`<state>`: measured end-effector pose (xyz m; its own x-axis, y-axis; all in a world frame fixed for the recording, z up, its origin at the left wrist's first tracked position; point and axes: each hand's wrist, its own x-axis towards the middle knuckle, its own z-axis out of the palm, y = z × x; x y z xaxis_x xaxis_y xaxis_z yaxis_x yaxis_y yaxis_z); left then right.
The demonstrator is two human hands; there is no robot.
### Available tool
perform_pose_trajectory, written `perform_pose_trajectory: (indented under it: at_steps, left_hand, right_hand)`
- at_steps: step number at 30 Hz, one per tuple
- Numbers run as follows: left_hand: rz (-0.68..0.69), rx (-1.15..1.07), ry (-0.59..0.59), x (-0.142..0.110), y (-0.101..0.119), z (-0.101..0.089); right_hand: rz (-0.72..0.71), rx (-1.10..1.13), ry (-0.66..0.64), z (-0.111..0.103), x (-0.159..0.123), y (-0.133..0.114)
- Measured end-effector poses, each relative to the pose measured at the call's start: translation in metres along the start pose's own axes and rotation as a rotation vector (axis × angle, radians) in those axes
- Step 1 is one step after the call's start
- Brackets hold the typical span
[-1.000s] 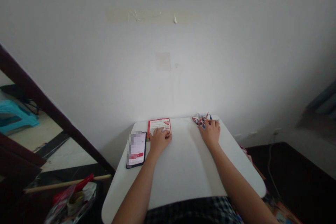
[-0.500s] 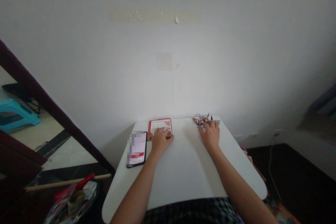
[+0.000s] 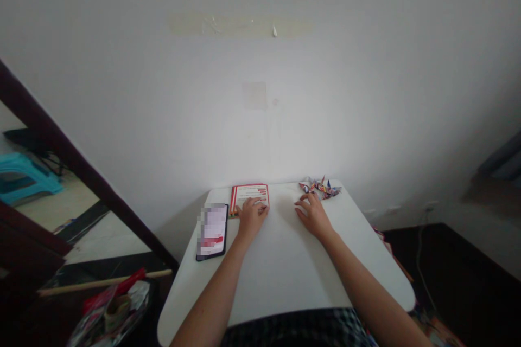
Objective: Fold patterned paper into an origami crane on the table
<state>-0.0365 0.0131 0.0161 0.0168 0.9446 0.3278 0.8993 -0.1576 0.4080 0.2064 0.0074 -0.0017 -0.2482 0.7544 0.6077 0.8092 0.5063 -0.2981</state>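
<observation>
My left hand [image 3: 251, 217] lies across the near edge of a stack of printed paper sheets [image 3: 249, 192] with red borders. Its thumb and fingers are apart and rest on the top sheet, hiding the lower part. My right hand [image 3: 314, 217] hovers over or rests on the table, fingers apart and slightly bent, with nothing in it. Just beyond it is a small heap of colourful folded paper pieces [image 3: 325, 190] with pointed tips. A phone [image 3: 215, 230], partly blurred out, lies face up left of my left hand.
Everything lies on a small white table [image 3: 285, 276] pushed against a pale wall [image 3: 260, 135]. To the left are a dark-framed mirror [image 3: 77, 157] and a bag-lined bin [image 3: 118, 309] on the floor. A cable [image 3: 420, 255] hangs at the right.
My right hand has come away from the folded paper pieces, moving left and nearer me. My left hand and the top sheet have shifted slightly right.
</observation>
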Motion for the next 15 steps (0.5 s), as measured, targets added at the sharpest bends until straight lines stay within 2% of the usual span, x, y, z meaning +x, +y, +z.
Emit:
perform_pose_trajectory:
  at_steps: [11, 15]
  left_hand:
    - [0.187, -0.185, 0.028, -0.007, 0.007, 0.017]
    - [0.204, -0.217, 0.048, -0.003, 0.001, 0.022]
  right_hand:
    - [-0.027, 0.08, -0.022, 0.0, -0.001, -0.004]
    - [-0.101, 0.125, -0.106, -0.004, 0.0, -0.008]
